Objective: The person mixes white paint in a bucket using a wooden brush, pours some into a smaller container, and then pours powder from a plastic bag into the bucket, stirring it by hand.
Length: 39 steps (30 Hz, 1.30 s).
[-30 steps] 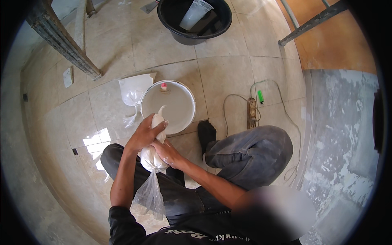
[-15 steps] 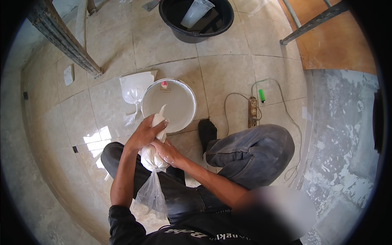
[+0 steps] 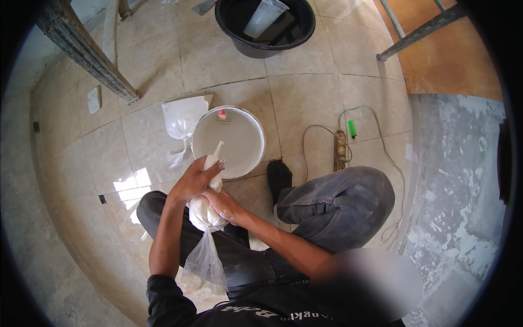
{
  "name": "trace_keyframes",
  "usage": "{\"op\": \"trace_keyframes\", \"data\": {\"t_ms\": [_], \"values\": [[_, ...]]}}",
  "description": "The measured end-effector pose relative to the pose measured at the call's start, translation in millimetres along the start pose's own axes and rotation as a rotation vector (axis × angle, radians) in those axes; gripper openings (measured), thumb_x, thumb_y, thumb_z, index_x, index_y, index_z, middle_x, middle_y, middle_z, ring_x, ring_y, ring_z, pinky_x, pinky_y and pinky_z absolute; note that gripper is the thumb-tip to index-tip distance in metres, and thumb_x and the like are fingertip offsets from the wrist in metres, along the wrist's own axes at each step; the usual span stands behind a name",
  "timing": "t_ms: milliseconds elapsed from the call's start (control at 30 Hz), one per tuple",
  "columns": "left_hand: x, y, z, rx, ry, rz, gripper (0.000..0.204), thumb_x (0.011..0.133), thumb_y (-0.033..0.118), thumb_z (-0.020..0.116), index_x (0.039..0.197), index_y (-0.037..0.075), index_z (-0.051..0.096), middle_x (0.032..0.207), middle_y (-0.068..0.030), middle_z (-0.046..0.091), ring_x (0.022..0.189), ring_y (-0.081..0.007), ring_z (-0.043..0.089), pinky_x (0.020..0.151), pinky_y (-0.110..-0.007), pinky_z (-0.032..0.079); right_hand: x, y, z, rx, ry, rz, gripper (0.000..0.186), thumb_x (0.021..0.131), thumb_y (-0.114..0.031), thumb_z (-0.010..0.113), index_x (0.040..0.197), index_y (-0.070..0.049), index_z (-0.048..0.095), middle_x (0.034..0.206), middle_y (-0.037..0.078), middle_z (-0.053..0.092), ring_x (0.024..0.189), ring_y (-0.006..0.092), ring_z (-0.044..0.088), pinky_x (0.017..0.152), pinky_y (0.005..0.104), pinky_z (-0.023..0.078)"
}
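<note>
There are two hands, two bags and (one apiece) a bucket, tub and power strip.

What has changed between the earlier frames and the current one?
Everything in view has slid slightly rightward together, as from a small camera shift; nothing clearly moved on its own, and nothing was taken hold of or let go. The left hand and right hand still grip the white-filled plastic bag; the bucket and black basin stayed put.

A clear plastic bag of white paste narrows inside the left hand, a thin white strand jutting beyond; it bulges beside the right hand, its gathered loose tail trailing below.
</note>
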State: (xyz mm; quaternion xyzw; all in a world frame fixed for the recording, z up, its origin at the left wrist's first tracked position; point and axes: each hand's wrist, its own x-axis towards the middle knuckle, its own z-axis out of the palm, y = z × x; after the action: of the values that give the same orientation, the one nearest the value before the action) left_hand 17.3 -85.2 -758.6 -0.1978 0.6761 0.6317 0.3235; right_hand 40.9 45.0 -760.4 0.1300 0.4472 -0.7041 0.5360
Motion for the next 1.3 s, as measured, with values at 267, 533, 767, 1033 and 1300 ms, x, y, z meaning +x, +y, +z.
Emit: {"op": "trace_keyframes", "data": {"t_ms": [267,533,767,1033,1300], "values": [[2,-2,-1,-0.011,-0.003,0.014,0.031,0.094,0.029,0.055,0.1,-0.001,0.06,0.091,-0.0053,0.062,0.088,-0.012,0.054,0.08,-0.026,0.043,7,11,-3,0.058,-0.008,0.016,0.035,0.091,-0.033,0.054,0.106,-0.002,0.057,0.091,0.005,0.061,0.079,0.012,0.058,0.071,0.0281,0.047],[4,-3,-1,0.0,-0.014,0.028,0.033,0.093,0.028,0.056,0.103,-0.003,0.059,0.09,-0.0059,0.062,0.085,-0.0129,0.054,0.078,-0.028,0.044,8,12,-6,-0.013,0.012,-0.002,0.037,0.091,-0.034,0.053,0.107,0.0,0.057,0.092,0.005,0.061,0.08,0.012,0.058,0.072,0.0283,0.047],[6,-2,-1,0.021,-0.012,0.009,0.029,0.094,0.027,0.054,0.1,0.0,0.061,0.092,-0.0056,0.062,0.088,-0.0127,0.054,0.08,-0.027,0.043,7,9,-6,-0.024,0.032,-0.006,0.036,0.091,-0.033,0.053,0.106,-0.001,0.058,0.092,0.006,0.061,0.08,0.0121,0.058,0.073,0.0285,0.046],[10,-9,-2,0.017,-0.036,0.036,0.026,0.095,0.024,0.053,0.1,0.0,0.061,0.093,-0.0054,0.061,0.089,-0.0125,0.054,0.082,-0.027,0.043,8,14,-7,-0.018,0.032,-0.026,0.04,0.088,-0.035,0.053,0.107,0.0,0.054,0.09,0.007,0.06,0.082,0.0144,0.056,0.075,0.0294,0.044],[9,-14,-2,0.019,-0.027,0.07,0.027,0.095,0.025,0.052,0.099,0.0,0.061,0.092,-0.0059,0.06,0.089,-0.0134,0.053,0.082,-0.028,0.042,6,13,-8,-0.064,0.031,-0.028,0.037,0.091,-0.034,0.052,0.108,-0.001,0.057,0.093,0.006,0.061,0.082,0.013,0.058,0.074,0.029,0.046]]}}
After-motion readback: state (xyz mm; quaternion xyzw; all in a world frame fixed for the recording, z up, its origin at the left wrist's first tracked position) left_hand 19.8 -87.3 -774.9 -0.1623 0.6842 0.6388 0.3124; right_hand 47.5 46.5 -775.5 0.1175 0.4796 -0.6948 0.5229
